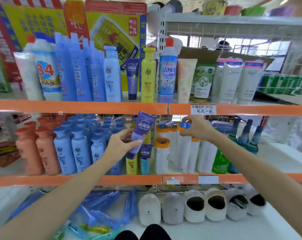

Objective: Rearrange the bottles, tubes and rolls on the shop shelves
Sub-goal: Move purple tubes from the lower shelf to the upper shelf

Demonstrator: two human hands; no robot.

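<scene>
left fingers (138, 142): curled round the lower body of the purple tube (141, 131); thumb across its front, other fingers behind and unseen.
right fingers (184, 134): pinching the orange-rimmed top of a white roll (183, 148), thumb on the near side, the rest arched over the blue core.
left hand (120, 144): holds the tube tilted, crimped end up and to the right, in front of the middle shelf (77, 180) near the upright between the two bays.
right hand (197, 127): over the group of rolls in the right bay of that shelf.
tube, handling (judged): soft-walled, light, glossy so likely a bit slippery; squeezes if gripped hard. Best taken round the firm lower body near the cap, as it is now.
roll, handling (judged): light, stiff core, loose film wrap that may crease or slide; the rim or core looks the safest hold. Tall and narrow, so apt to tip its neighbours.
like stock: one matching purple tube (133, 78) stands on the upper shelf (77, 106); another (145, 157) stands low on the middle shelf, just below the held one.
hidden: held tube's cap lies behind the palm; cannot tell whether the roll is lifted or standing on the shelf.
hard to read: frame edges blurred; left-side labels and top-shelf items indistinct.
cut off: both arms run out of frame; lowest shelf stock partly cropped.
</scene>
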